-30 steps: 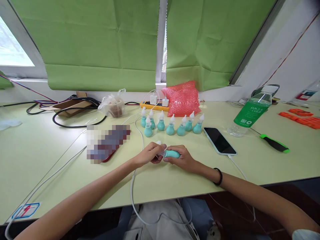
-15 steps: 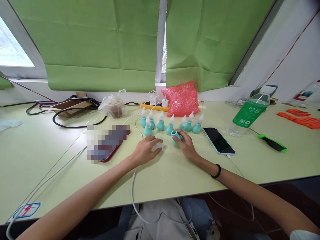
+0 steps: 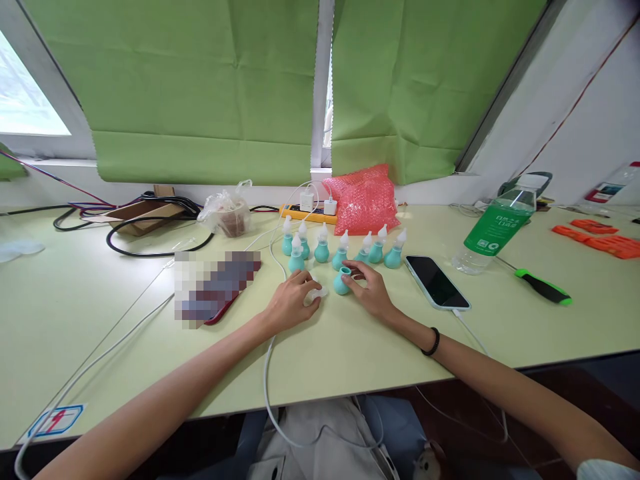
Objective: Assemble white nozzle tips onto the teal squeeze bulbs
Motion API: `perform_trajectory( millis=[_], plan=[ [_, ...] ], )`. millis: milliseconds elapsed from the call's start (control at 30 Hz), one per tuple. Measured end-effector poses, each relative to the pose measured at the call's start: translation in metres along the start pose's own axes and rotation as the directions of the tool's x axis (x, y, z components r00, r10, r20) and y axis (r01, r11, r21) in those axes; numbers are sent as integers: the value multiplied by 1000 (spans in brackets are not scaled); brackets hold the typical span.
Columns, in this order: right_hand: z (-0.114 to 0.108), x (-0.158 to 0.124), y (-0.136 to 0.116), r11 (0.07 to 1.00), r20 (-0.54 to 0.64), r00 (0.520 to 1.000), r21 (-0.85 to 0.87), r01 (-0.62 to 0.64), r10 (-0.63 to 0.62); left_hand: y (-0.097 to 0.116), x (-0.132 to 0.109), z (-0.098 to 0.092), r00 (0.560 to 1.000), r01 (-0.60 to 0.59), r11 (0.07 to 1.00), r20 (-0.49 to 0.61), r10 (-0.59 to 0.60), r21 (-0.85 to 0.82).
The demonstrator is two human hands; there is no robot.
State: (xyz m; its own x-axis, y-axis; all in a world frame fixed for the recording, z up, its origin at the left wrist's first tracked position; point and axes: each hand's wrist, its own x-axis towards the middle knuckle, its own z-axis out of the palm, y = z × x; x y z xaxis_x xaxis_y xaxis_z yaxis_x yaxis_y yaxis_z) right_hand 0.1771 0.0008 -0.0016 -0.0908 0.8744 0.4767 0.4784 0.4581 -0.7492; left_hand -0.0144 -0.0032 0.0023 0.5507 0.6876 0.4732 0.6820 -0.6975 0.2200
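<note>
With its fingers closed, my left hand [image 3: 294, 300] grips a translucent nozzle [image 3: 316, 292] low over the table. To its right, my right hand [image 3: 369, 288] pinches the side of a teal rubber bulb [image 3: 342, 281]. The bulb is upright, and its open mouth faces up with no nozzle in it. A small gap separates the nozzle from the bulb. Just behind the hands stand several teal bulb nasal aspirators [image 3: 321, 248], each topped with a clear pointed tip.
Left lies a red-cased phone [image 3: 225, 303]; right, a charging phone [image 3: 438, 281], a green-labelled bottle [image 3: 497, 227] and a screwdriver [image 3: 543, 287]. Behind are pink bubble wrap [image 3: 367, 203], a power strip [image 3: 323, 217] and a bagged cup [image 3: 233, 219]. A white cable [image 3: 267, 380] crosses the front edge.
The right hand has brought the teal bulb slightly left and down, and its mouth is more upright. The left hand, with the nozzle, has hardly moved.
</note>
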Motion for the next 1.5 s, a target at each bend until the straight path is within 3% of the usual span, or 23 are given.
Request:
perform_trajectory(
  millis=[67,133,200,267,333,400,467,567,700,767,833,933,1033,1133,1233,1300,1367,1433,1500],
  plan=[
    [0,-1,0,1000,13,1000,-28,6,-5,0,0,-1,1000,-9,1000,-28,8,-26],
    [1,-1,0,998,20,999,-47,28,-27,0,2,-6,989,-7,998,-145,-2,-64],
    [1,-2,1,996,4,998,-57,67,-67,-2,6,-12,949,23,997,-313,-46,-76],
    [2,-2,1,992,-23,994,-71,107,-109,-7,10,-17,911,81,996,-402,-91,-43],
    [3,-2,1,988,-39,990,-87,130,-134,-16,13,-17,933,131,991,-340,-119,12],
    [3,-2,1,985,-40,988,-100,142,-147,-25,13,-10,970,167,985,-188,-156,43],
    [4,-3,1,982,-40,986,-111,155,-160,-34,12,-2,975,212,976,-82,-208,45],
    [3,-3,-1,972,-67,976,-129,195,-205,-38,11,3,957,248,969,-158,-244,10],
    [-1,-6,-11,936,-188,920,-154,317,-343,-28,12,-7,871,143,983,-456,-180,-116],
    [-4,-9,-15,905,-245,872,-147,399,-424,-19,11,-12,835,65,983,-530,-149,-174],
    [-6,-12,-16,874,-245,840,-95,476,-484,-9,8,-13,846,-13,980,-525,-95,-198],
    [-7,-16,-12,862,-146,857,45,505,-494,7,0,-11,896,-137,980,-440,60,-146],
    [-7,-19,-9,885,38,893,152,439,-449,22,-6,-10,929,-233,967,-319,190,-105],
    [-6,-21,-11,888,224,860,167,429,-458,32,-9,-13,944,-287,950,-206,258,-125],
    [-4,-22,-18,898,293,849,176,403,-439,36,-9,-14,949,-283,952,-179,260,-117],
    [-3,-22,-22,934,330,884,246,259,-332,34,-8,-12,957,-255,962,-169,236,-101],
    [-1,-20,-23,941,401,900,336,29,-170,32,-8,-11,963,-237,968,-154,223,-85],
    [-1,-17,-23,893,453,892,405,-194,-12,30,-8,-11,954,-273,960,-150,261,-62],
    [-2,-14,-20,847,440,893,434,-307,97,29,-8,-12,941,-311,949,-160,299,-54]
  ],
)
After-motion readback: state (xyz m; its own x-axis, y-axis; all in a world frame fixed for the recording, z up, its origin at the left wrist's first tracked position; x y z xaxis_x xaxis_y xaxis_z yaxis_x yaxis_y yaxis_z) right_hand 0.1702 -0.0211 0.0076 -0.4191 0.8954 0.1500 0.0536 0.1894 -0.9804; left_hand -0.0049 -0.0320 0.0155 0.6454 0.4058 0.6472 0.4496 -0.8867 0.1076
